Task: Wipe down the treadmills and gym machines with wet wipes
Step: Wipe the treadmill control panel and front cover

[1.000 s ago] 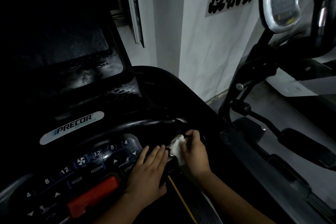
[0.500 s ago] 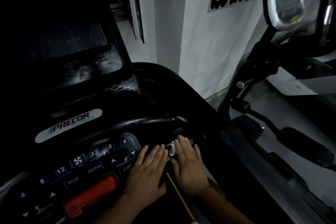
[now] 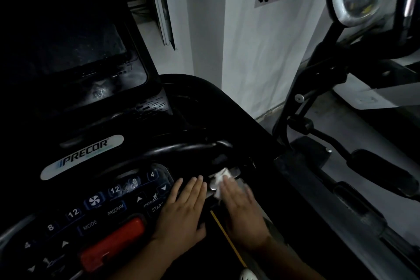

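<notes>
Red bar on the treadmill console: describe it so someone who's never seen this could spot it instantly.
Find the black treadmill console with the pale PRECOR badge. Below the MODE key, left of the left hand, lies the red bar. It's the only red, wide control among dark keys.

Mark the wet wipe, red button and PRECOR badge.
wet wipe (image 3: pixel 217 178), head view, crumpled white top.
red button (image 3: pixel 113 243), head view, middle of its face.
PRECOR badge (image 3: pixel 83 157), head view, on the lettering.
</notes>
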### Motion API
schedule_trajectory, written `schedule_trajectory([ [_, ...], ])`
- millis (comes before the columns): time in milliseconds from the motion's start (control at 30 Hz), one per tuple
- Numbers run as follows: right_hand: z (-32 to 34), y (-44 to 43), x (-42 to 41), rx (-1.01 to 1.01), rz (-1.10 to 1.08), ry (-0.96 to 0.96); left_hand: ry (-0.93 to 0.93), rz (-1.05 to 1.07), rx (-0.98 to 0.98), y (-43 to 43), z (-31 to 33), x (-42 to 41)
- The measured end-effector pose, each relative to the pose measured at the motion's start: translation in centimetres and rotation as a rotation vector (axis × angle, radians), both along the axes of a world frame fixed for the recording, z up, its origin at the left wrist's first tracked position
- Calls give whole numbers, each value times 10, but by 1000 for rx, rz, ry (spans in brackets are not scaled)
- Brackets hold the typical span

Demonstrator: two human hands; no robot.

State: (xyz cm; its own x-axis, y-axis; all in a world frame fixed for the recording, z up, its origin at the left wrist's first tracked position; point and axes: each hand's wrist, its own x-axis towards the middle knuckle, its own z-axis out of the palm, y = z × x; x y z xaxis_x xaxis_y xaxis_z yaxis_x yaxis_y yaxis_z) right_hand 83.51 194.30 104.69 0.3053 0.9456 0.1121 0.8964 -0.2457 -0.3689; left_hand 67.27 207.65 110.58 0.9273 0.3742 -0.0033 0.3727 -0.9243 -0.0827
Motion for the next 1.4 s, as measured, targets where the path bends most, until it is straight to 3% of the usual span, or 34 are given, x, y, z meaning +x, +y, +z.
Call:
schedule_trajectory([
  [100, 15, 25, 15, -46, -172, 52, 12, 0, 11, 0, 1, 0],
  [267, 10, 2, -27, 28, 25, 97, 14, -5, -3, 0, 1, 0],
  [367, 2, 9, 5, 3, -138, 37, 16, -7, 17, 0, 0, 0],
  [433, 12, 24, 2, -28, -219, 107, 13, -7, 23, 0, 2, 0],
  [567, 11, 3, -28, 0, -41, 142, 19, -1, 6, 0, 2, 1],
  [733, 19, 23, -5, -13, -162, 125, 3, -18, 51, 0, 3, 0],
  [867, 11, 7, -28, 36, 98, 63, -12, -21, 84, 1, 2, -15],
  [1000, 9, 13, 8, -32, -115, 29, 11, -17, 92, 0, 4, -23],
  [1100, 18, 30, -23, 13, -9, 66, 25, 7, 80, -2, 7, -20],
  [1200, 8, 12, -36, 31, 157, -67, -18, 40, 82, -4, 10, -27],
  [1267, 4, 7, -14, 0, 127, -149, -42, 53, 97, -2, 11, -36],
  [1333, 9, 17, -7, -19, -5, -87, -44, 55, 104, 0, 10, -46],
  [1400, 15, 29, -29, 8, -2, -44, -38, 59, 97, 0, 9, -52],
])
